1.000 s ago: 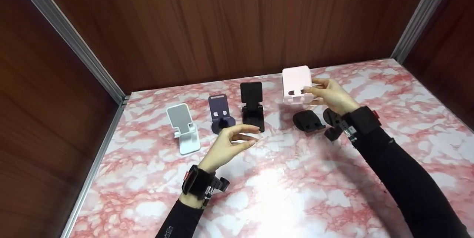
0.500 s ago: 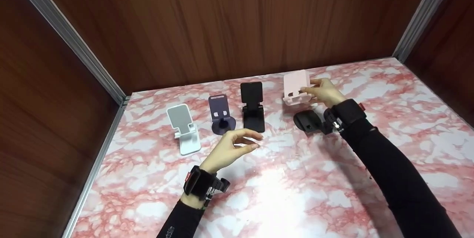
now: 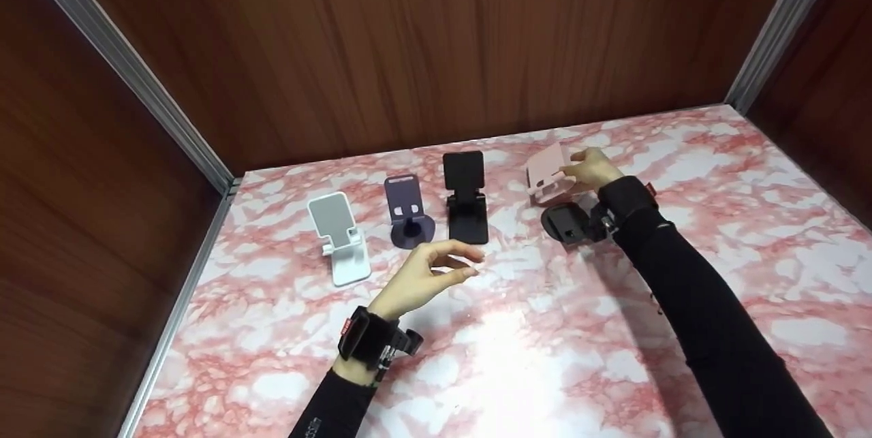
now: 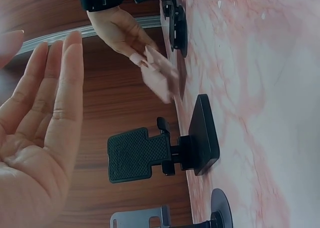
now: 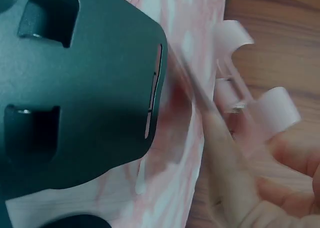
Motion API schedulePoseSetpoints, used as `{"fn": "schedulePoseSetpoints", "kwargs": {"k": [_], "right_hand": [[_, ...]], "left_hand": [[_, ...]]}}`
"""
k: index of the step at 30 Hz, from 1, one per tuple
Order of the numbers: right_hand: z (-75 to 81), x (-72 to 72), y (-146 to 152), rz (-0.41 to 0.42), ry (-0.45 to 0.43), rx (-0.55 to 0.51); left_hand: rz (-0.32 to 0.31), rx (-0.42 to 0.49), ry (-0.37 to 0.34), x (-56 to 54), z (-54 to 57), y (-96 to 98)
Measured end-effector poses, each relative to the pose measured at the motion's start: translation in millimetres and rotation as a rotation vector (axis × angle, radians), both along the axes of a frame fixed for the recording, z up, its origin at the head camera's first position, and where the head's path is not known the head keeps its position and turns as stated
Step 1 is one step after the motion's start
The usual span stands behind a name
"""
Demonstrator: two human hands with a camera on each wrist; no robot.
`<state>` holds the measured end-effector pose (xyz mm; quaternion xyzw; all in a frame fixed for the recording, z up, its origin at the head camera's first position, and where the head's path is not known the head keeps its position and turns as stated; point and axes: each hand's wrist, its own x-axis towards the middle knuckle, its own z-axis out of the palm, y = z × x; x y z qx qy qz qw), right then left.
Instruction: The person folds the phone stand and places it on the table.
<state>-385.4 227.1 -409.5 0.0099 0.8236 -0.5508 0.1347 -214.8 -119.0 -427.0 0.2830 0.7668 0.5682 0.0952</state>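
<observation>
While my left hand [image 3: 417, 281] hangs over the table [image 3: 259, 329]: fingers close together, thumb apart.
White stand [image 3: 332, 219]: 10 o'clock from that hand.
Purple stand [image 3: 403, 194]: 12 o'clock.
Black stand [image 3: 464, 170]: 1 o'clock.
Folded stand [image 3: 564, 221]: 2 o'clock, black too.
Pink stand [image 3: 546, 169]: 2 o'clock, farthest, tilted, pinched between thumb and fingers of my right hand [image 3: 594, 169].

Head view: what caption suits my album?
Right hand holding a pink phone stand, left hand empty, over a marbled tabletop.
</observation>
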Motion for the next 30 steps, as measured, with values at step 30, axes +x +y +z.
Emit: {"fn": "schedulePoseSetpoints", "kwargs": {"k": [30], "right_hand": [[22.4, 10.9, 7, 0.170, 0.117, 0.286]], "left_hand": [[-0.035, 0.000, -0.019, 4.4, -3.0, -4.3]]}}
